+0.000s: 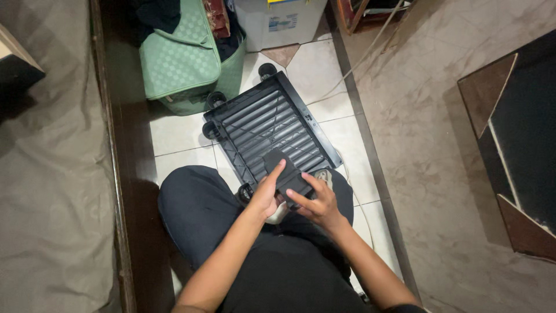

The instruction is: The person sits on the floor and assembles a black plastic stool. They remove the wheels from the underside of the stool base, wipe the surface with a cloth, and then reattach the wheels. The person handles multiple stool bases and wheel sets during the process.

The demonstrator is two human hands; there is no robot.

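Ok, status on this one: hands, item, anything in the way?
Left hand, right hand both gripping dark pad. Pad over slatted wheeled tray. Green bag behind, apart.

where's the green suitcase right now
In the head view the green suitcase stands at the upper left on the tiled floor, just beyond the black wheeled tray, beside a white box.

The white tiled floor [179, 134] carries a black slatted tray on small wheels [263, 124] (upside down, wheels showing), a green quilted bag [179, 61] and a white plastic bin [278, 23] behind it.
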